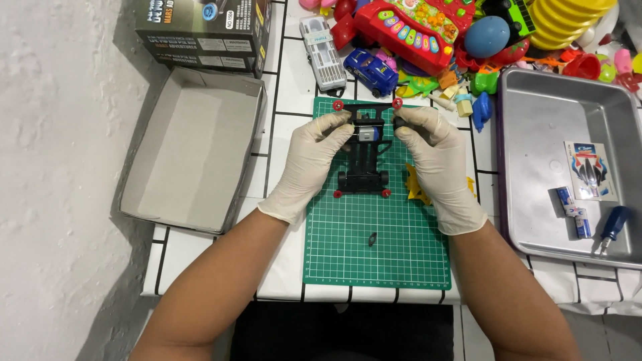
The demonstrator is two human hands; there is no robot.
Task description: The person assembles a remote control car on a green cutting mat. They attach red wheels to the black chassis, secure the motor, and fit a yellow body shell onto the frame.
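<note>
A black toy car chassis (363, 164) with small red rollers lies on a green cutting mat (374, 247). A silver and blue motor (365, 134) sits in its far end. My left hand (309, 164), in a white glove, pinches the chassis by the motor from the left. My right hand (438, 160), also gloved, grips a black wheel (400, 124) at the chassis's right side. A small dark part (372, 238) lies loose on the mat nearer to me.
An open grey cardboard box lid (190, 150) lies left, a printed box (200, 33) behind it. A metal tray (535, 180) at right holds a sticker sheet, batteries and a blue-handled screwdriver (612, 229). Several colourful toys (428, 33) crowd the far side. A yellow part (416, 188) lies beside the mat.
</note>
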